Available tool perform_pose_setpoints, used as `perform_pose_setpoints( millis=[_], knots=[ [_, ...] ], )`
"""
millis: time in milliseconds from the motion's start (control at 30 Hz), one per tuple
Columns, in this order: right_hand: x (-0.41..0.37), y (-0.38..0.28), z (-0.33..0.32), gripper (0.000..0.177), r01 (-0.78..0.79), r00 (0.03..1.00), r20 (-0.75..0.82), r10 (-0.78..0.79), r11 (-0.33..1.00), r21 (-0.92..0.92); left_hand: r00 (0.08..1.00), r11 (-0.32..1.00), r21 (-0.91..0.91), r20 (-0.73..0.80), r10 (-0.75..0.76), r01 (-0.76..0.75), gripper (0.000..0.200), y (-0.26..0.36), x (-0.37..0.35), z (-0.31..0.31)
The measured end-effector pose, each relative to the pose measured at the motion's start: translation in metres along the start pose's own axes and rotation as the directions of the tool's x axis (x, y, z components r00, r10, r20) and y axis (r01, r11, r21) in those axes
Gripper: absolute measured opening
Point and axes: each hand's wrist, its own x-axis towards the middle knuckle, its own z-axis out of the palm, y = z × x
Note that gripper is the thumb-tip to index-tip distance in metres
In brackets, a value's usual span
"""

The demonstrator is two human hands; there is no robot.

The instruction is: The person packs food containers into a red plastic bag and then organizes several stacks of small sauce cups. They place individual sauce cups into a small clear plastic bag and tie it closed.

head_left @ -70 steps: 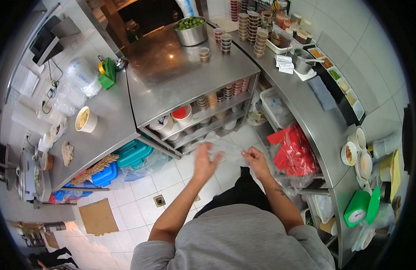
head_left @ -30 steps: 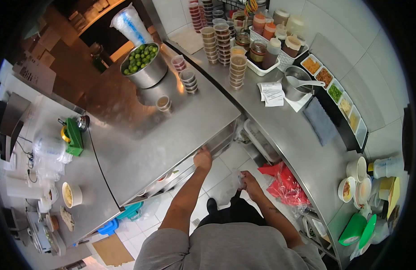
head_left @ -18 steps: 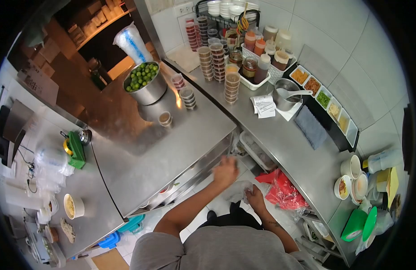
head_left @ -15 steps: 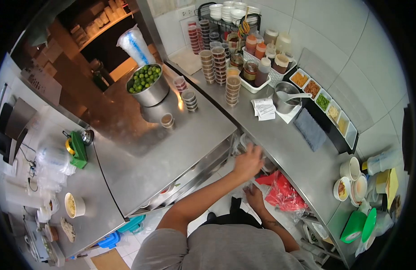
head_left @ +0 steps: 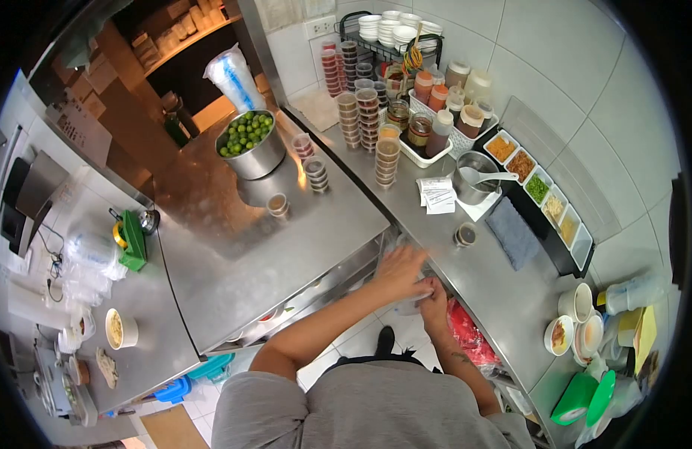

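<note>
My left hand [head_left: 402, 271] is over the gap between the two steel counters, its fingers stretched forward and slightly blurred, the thumb reaching toward my right hand. My right hand [head_left: 434, 305] is closed right beside it, pinching what looks like a clear plastic bag [head_left: 410, 305]. More clear plastic shows beyond my left fingertips. Close to the hands, a small lidded cup of dark sauce [head_left: 464, 235] stands on the right counter. Below the counter edge, to the right of my right hand, is a red plastic bag [head_left: 469, 333].
Printed slips [head_left: 436, 195], a pot with a ladle [head_left: 477, 179] and a grey cloth [head_left: 514, 232] lie along the right counter. Toppings trays [head_left: 539, 188] line the wall. A pot of green limes [head_left: 258, 159] and stacked sauce cups [head_left: 386, 161] stand farther back.
The dark sauce cup now stands on the right counter. My right hand has risen to meet my left, with clear plastic now between them. The red bag is partly hidden by my right arm.
</note>
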Motion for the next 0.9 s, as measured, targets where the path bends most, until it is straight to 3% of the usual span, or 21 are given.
perform_pose_setpoints(
  millis=[33,133,200,233,300,333,433,533,633,733,767,800,833,900],
  knots=[
    [0.003,0.001,-0.002,0.023,-0.012,0.999,0.039,0.009,0.998,0.064,0.996,0.996,0.014,0.036,-0.084,0.084,0.050,-0.006,-0.018,0.000],
    [0.004,-0.029,0.007,0.018,-0.333,0.930,0.288,0.229,0.856,0.395,0.967,0.976,-0.040,-0.130,-0.218,0.214,0.030,-0.057,-0.051,0.044],
    [0.001,-0.040,0.018,0.016,-0.395,0.901,0.366,0.233,0.787,0.473,0.942,0.961,-0.033,-0.192,-0.275,0.274,0.024,-0.071,-0.069,0.055],
    [0.001,-0.043,0.022,0.016,-0.423,0.887,0.402,0.228,0.752,0.506,0.911,0.940,-0.160,-0.244,-0.334,0.301,0.021,-0.071,-0.074,0.051],
    [0.005,-0.038,0.029,0.015,-0.223,0.941,0.303,0.149,0.948,0.227,0.829,0.857,-0.409,-0.323,-0.457,0.314,0.016,-0.071,-0.083,0.042],
    [0.007,-0.037,0.034,0.015,-0.111,0.960,0.266,0.089,0.991,0.068,0.804,0.763,-0.556,-0.257,-0.536,0.330,0.021,-0.057,-0.085,0.019],
    [-0.001,-0.052,0.056,0.015,-0.038,0.979,0.196,0.054,0.996,-0.083,0.839,0.816,-0.567,-0.386,-0.383,0.112,0.031,-0.021,-0.091,-0.012],
    [0.005,-0.036,0.069,0.017,-0.141,0.928,0.371,0.030,0.950,0.278,0.895,0.761,-0.592,-0.143,-0.423,0.266,0.035,-0.022,-0.095,-0.007],
    [0.000,-0.065,0.066,0.022,-0.373,0.852,0.503,0.147,0.844,0.386,0.824,0.886,-0.385,-0.391,-0.410,0.258,0.035,-0.070,-0.106,0.028],
    [-0.012,-0.065,0.064,0.029,-0.541,0.683,0.715,0.152,0.763,0.354,0.823,0.967,-0.084,-0.510,-0.249,0.240,0.037,-0.096,-0.120,0.047],
    [-0.014,-0.067,0.061,0.031,-0.323,0.711,0.694,0.111,0.929,0.182,0.809,0.888,-0.411,-0.437,-0.392,0.208,0.036,-0.104,-0.123,0.052],
    [-0.019,-0.068,0.059,0.033,-0.076,0.731,0.679,0.061,0.997,-0.008,0.807,0.705,-0.689,-0.315,-0.500,0.168,0.035,-0.110,-0.127,0.058],
    [-0.020,-0.068,0.058,0.035,0.179,0.738,0.675,0.003,0.963,-0.200,0.812,0.442,-0.888,-0.166,-0.560,0.124,0.034,-0.116,-0.128,0.057],
    [-0.011,-0.028,0.052,0.038,0.002,0.814,0.578,0.050,0.996,-0.088,0.915,-0.120,-0.990,0.119,-0.385,0.078,0.030,-0.088,-0.134,0.031]
  ],
)
